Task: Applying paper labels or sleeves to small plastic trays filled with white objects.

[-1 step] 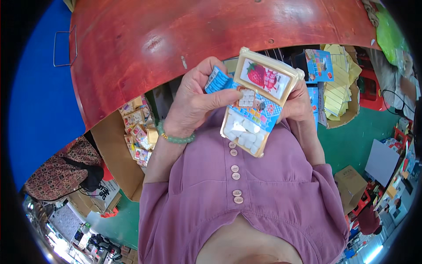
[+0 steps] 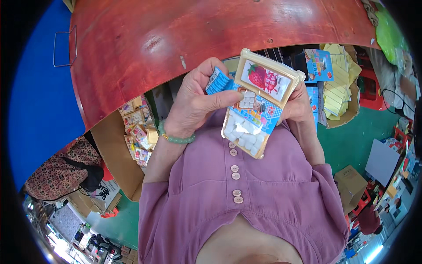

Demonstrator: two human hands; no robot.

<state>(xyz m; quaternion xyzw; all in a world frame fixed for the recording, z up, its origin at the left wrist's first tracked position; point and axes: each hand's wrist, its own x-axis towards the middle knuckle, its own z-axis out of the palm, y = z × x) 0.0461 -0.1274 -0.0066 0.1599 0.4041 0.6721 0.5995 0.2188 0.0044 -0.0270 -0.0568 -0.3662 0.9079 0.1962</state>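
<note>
In front of my chest I hold a cream-coloured plastic candy pack with white pieces under a clear front. Its upper part has a strawberry label. A blue printed card sleeve crosses the pack's middle, its loose left end curled up. My left hand pinches this sleeve, thumb on its face near the small picture of white pieces. Around the right edge of the pack my right hand is closed; most of its fingers are hidden behind it.
A red-brown table curves beyond my hands. At the left a cardboard box contains several small packs. To the right, another box holds yellow card pieces, with blue printed cards beside them.
</note>
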